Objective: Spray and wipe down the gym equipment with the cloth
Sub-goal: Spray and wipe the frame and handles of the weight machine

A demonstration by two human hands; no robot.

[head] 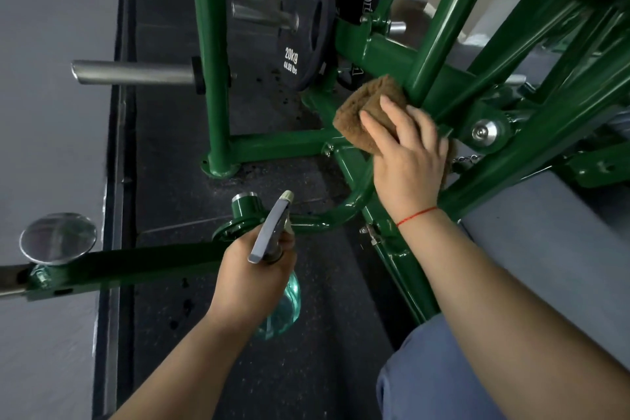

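I see my right grip (409, 153) laid flat over the brown cloth (364, 102), fingers spread and nearly straight, pressing it against the green frame (218, 78) where several painted tubes meet; the thumb is hidden, so I cannot tell whether it hooks under the fabric. The cloth bunches out beyond the fingertips and a strip of it shows past the outer edge of the palm. A thin red string (417, 215) circles the wrist just behind that grip. My left grip (255, 266) is clamped round the neck of the spray bottle (283, 310), fingers curled about it; the grey trigger head rises above the knuckles with its pale nozzle aimed away from me, and the clear blue-green body hangs below the fist. The bottle sits well apart from the cloth, nearer to me than the right grip and to its left. Beyond the right grip's fingertips hangs a black 20kg weight plate (300, 27). Under both grips lies the dark speckled floor mat (272, 368).
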